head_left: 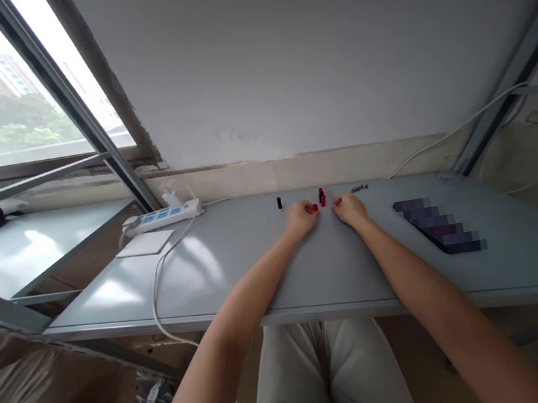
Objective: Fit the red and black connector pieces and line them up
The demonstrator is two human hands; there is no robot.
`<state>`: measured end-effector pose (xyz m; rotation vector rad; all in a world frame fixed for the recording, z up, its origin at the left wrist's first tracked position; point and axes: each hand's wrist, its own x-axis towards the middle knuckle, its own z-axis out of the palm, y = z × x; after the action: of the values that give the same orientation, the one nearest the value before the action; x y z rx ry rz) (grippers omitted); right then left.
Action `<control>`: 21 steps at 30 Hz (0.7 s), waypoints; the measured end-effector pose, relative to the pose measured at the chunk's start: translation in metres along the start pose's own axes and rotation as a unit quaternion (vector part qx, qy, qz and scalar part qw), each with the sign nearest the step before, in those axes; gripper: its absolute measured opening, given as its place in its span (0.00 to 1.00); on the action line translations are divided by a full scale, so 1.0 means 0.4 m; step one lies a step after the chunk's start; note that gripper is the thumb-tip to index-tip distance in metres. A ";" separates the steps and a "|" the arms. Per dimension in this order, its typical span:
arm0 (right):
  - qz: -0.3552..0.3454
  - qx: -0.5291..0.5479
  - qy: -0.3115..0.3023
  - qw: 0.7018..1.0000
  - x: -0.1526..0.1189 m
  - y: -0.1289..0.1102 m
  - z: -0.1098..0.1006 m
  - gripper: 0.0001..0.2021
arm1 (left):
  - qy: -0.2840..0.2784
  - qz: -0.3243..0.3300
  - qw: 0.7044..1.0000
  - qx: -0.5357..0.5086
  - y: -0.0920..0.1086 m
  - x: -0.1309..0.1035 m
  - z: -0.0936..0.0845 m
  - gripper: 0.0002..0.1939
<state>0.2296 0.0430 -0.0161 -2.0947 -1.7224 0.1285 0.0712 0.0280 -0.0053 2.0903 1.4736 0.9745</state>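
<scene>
My left hand [302, 217] rests over the grey table with its fingers closed on a small red piece [315, 207]. Just right of it, several small red and black pieces [323, 200] stand close together between my hands. My right hand [348, 208] is on the other side of them, fingers pinched together; whatever it holds, if anything, is too small to make out. A black cylinder [279, 203] stands upright to the left of my left hand. Several small dark metal bits [359, 188] lie in a row behind my right hand.
A white power strip [165, 217] with plugs and a white flat square [146, 244] are at the left. Its cable [153, 293] runs over the front edge. A dark, pixelated flat object [437, 227] lies at the right. Metal posts flank the table; a wall is behind.
</scene>
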 end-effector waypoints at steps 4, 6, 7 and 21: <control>0.005 0.006 0.000 1.000 0.002 0.004 0.006 0.11 | -0.020 -0.030 0.999 0.010 0.017 0.024 0.011 0.06; 0.004 0.006 0.000 1.000 0.002 0.004 0.006 0.11 | -0.024 -0.047 0.998 0.015 0.022 0.036 0.022 0.07; 0.005 0.006 -0.001 1.000 0.001 0.003 0.005 0.11 | -0.025 -0.054 0.998 0.017 0.023 0.042 0.030 0.07; -0.020 -0.022 0.005 1.000 0.000 0.002 0.000 0.14 | 0.028 -0.060 0.998 0.023 0.008 0.072 0.119 0.06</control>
<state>0.2304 0.0428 -0.0166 -2.0867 -1.7742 0.0690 0.1141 0.0569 -0.0265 1.9956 1.6435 0.9691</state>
